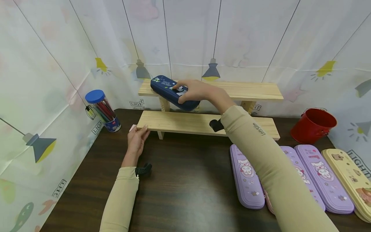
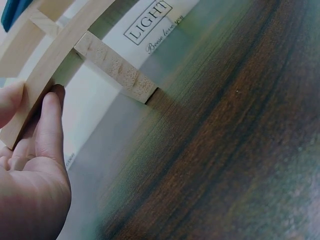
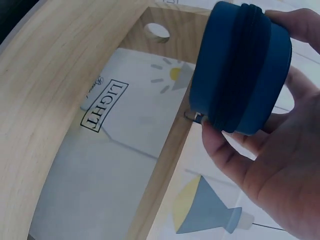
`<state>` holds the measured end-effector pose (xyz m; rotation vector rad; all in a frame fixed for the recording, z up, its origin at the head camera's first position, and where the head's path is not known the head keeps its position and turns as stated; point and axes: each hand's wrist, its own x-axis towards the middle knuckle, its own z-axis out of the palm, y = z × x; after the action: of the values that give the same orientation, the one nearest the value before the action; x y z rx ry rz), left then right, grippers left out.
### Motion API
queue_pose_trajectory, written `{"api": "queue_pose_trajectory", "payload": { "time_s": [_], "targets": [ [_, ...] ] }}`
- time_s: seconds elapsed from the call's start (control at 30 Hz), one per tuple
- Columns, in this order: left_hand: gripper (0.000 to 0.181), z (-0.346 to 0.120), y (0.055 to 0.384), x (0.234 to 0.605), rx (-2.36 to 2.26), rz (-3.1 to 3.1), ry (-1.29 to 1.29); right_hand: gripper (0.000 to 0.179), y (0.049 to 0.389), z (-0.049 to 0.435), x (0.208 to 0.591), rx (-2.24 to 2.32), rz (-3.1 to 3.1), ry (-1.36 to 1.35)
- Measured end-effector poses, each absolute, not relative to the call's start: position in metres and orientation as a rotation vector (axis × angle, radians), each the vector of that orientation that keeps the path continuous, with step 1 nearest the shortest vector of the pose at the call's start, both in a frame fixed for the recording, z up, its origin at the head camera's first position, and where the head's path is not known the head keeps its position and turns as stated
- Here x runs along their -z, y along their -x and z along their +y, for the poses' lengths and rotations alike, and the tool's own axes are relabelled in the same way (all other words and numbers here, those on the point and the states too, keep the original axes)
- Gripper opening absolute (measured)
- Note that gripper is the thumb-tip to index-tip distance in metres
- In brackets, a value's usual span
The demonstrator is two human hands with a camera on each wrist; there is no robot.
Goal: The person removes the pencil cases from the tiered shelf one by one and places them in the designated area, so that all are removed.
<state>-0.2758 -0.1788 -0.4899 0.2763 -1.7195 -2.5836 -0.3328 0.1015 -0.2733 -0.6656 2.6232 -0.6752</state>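
Observation:
A dark blue zippered pencil case (image 1: 165, 90) is tilted at the left part of the upper shelf of a two-tier wooden rack (image 1: 179, 121). My right hand (image 1: 195, 91) grips it across its width; the right wrist view shows the fingers around the rounded end of the case (image 3: 240, 70). Whether the case bears on the upper board is hard to tell. My left hand (image 1: 137, 140) holds the left front corner of the lower shelf, and the left wrist view has thumb above and fingers (image 2: 50, 125) beneath the board (image 2: 45, 75).
At the back left stands a clear tub of pens with a blue lid (image 1: 95, 96). A red bucket (image 1: 311, 127) is at the back right. Purple pencil cases (image 1: 246, 180) and a yellow one (image 1: 347, 170) lie on the dark table at right, some behind my right arm.

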Motion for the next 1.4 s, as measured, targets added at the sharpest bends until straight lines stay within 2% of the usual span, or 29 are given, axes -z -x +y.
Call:
{"api": "queue_pose_trajectory", "payload": {
  "time_s": [0.67,1.4],
  "targets": [
    [0.053,-0.182,0.28,0.49,2.589,-1.723,-0.28,0.065,0.293,0.144,0.289,0.725,2.8,0.672],
    [0.052,-0.18,0.282,0.491,2.575,-1.71,-0.305,0.065,0.214,0.175,0.326,0.689,2.842,0.738]
  ]
}}
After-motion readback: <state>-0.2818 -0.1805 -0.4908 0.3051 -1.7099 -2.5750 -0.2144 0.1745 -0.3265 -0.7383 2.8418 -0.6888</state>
